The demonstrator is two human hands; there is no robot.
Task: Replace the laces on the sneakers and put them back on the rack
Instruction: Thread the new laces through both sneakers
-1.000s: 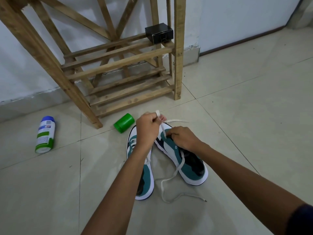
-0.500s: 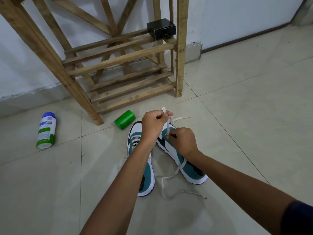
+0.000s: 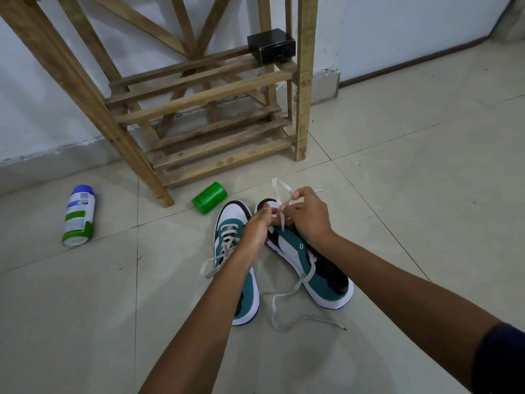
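Change: right hand (image 3: 308,216) now lifts the lace (image 3: 281,189) higher.
Left hand (image 3: 260,226): pinches lace over right sneaker (image 3: 309,257).
Right hand: grips lace.

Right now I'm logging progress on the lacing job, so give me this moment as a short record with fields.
place: tiled floor in front of a wooden rack
left hand: pinches the white lace over the right sneaker
right hand: grips the same lace, a loop standing above it
lace tail: trails loose on the floor beside that sneaker
left sneaker: laced, ends untied
on the rack: a black box, no sneakers
nearby on the floor: green container, spray can, both lying down
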